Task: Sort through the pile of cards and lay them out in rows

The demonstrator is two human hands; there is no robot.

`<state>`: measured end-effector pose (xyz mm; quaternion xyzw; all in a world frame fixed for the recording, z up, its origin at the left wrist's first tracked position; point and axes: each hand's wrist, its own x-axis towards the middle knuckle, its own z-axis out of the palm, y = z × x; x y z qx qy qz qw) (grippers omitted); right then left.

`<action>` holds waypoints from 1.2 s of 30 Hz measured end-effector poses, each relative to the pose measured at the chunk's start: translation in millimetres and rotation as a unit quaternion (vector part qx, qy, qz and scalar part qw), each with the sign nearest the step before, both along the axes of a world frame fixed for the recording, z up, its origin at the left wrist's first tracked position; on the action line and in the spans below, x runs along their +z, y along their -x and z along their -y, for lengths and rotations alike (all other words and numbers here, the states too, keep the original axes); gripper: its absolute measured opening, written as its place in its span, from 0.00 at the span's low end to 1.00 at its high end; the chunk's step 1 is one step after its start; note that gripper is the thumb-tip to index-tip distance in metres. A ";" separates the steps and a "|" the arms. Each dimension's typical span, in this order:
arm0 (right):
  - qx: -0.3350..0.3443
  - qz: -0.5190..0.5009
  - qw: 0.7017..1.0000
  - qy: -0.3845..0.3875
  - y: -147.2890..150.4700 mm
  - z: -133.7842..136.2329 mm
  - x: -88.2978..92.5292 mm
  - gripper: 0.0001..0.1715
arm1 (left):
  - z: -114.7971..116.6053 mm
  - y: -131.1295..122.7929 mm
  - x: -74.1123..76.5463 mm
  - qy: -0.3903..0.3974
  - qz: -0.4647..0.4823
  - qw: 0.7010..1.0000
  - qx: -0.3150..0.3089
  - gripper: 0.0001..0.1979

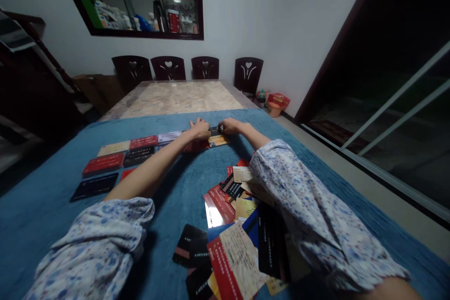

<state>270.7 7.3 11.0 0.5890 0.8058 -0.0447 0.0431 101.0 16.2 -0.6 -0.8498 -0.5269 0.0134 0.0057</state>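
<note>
My right hand [230,125] is at the far part of the blue cloth, its fingers closed on the edge of a black card [214,131]. On the other side of that card is my left hand [199,129], fingers bent and thumb at its left edge. A yellow card [218,140] lies just in front of the black one. Beneath my left hand and wrist a red card [197,146] partly shows. Rows of laid-out cards reach leftward, among them a cream card [113,148], a red card [103,164] and a dark card [94,186]. My left forearm covers some of them.
A loose heap of mixed cards [239,239] spreads over the near cloth, partly under my right sleeve. The blue cloth [168,225] covers the near table; beyond it shows the marble-patterned top [176,96]. Several dark chairs [205,67] stand along the far side.
</note>
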 end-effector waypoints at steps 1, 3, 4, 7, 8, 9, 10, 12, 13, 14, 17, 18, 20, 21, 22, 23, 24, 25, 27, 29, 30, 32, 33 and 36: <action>-0.001 -0.003 1.000 -0.004 -0.7 -0.1 -0.2 0.31 | 0.1 0.2 -0.4 -0.012 0.006 1.000 -0.003 0.21; -0.003 -0.011 1.000 -0.014 -2.5 0.4 0.0 0.31 | 1.8 1.2 -0.4 -0.034 0.020 0.999 -0.012 0.21; -0.005 -0.014 1.000 -0.019 -3.7 1.2 0.3 0.31 | 3.5 2.0 -0.2 -0.043 0.029 0.999 -0.016 0.21; -0.011 -0.020 0.999 -0.031 -8.4 5.5 2.1 0.31 | 11.6 4.8 0.0 -0.077 0.070 0.994 -0.035 0.19; -0.014 -0.021 0.999 -0.033 -10.2 7.5 2.8 0.31 | 15.2 5.7 -0.4 -0.089 0.085 0.992 -0.042 0.18; -0.017 -0.023 0.999 -0.035 -11.9 9.7 3.6 0.31 | 19.1 6.6 -0.9 -0.100 0.100 0.989 -0.050 0.18; -0.019 -0.025 0.999 -0.035 -13.6 12.2 4.4 0.31 | 23.3 7.3 -1.6 -0.110 0.115 0.986 -0.057 0.17; -0.024 -0.028 0.999 -0.036 -16.7 17.5 6.2 0.30 | 31.8 8.2 -3.1 -0.123 0.139 0.980 -0.069 0.16; -0.024 -0.030 0.999 -0.038 -18.0 20.4 7.1 0.29 | 36.2 8.4 -3.9 -0.127 0.147 0.978 -0.074 0.16; -0.023 -0.032 0.998 -0.042 -19.2 23.4 7.9 0.28 | 40.5 8.4 -4.6 -0.130 0.152 0.977 -0.079 0.16; -0.021 -0.035 0.997 -0.059 -21.8 33.5 10.2 0.26 | 53.4 8.1 -6.9 -0.137 0.159 0.973 -0.100 0.15; -0.021 -0.035 0.997 -0.066 -22.4 37.2 10.7 0.25 | 57.5 8.0 -7.7 -0.140 0.162 0.971 -0.106 0.14; -0.018 -0.035 0.996 -0.079 -23.4 45.2 11.4 0.24 | 65.4 8.1 -9.7 -0.144 0.167 0.968 -0.118 0.13; -0.014 -0.036 0.996 -0.084 -23.8 49.4 11.5 0.23 | 69.1 8.3 -10.8 -0.145 0.170 0.967 -0.123 0.13; -0.010 -0.037 0.995 -0.089 -24.2 53.6 11.4 0.23 | 72.6 8.5 -12.1 -0.146 0.173 0.966 -0.128 0.14; -0.006 -0.036 0.995 -0.094 -24.6 57.8 11.1 0.23 | 76.0 8.9 -13.3 -0.146 0.177 0.964 -0.132 0.14; -0.002 -0.035 0.994 -0.099 -24.9 62.1 10.7 0.22 | 79.3 9.3 -14.7 -0.146 0.180 0.963 -0.135 0.14; 0.002 -0.034 0.994 -0.105 -25.2 66.2 10.1 0.22 | 82.5 9.8 -16.0 -0.147 0.183 0.962 -0.137 0.15; 0.011 -0.032 0.993 -0.115 -25.9 74.6 8.4 0.20 | 89.1 10.8 -18.4 -0.145 0.187 0.961 -0.140 0.15; 0.021 -0.029 0.992 -0.122 -26.4 83.2 6.6 0.20 | 96.2 11.8 -20.3 -0.143 0.190 0.961 -0.140 0.15; 0.024 -0.027 0.992 -0.124 -26.7 87.8 5.7 0.20 | 100.1 12.1 -21.0 -0.143 0.193 0.961 -0.140 0.15; 0.024 -0.022 0.991 -0.130 -27.2 97.8 4.1 0.20 | 108.4 12.4 -22.2 -0.141 0.202 0.959 -0.140 0.14; 0.024 -0.021 0.991 -0.132 -27.6 103.2 3.3 0.20 | 112.7 12.3 -22.7 -0.139 0.206 0.958 -0.140 0.14; 0.022 -0.029 0.990 -0.135 -30.2 119.9 0.6 0.20 | 125.0 11.0 -24.6 -0.128 0.220 0.956 -0.144 0.13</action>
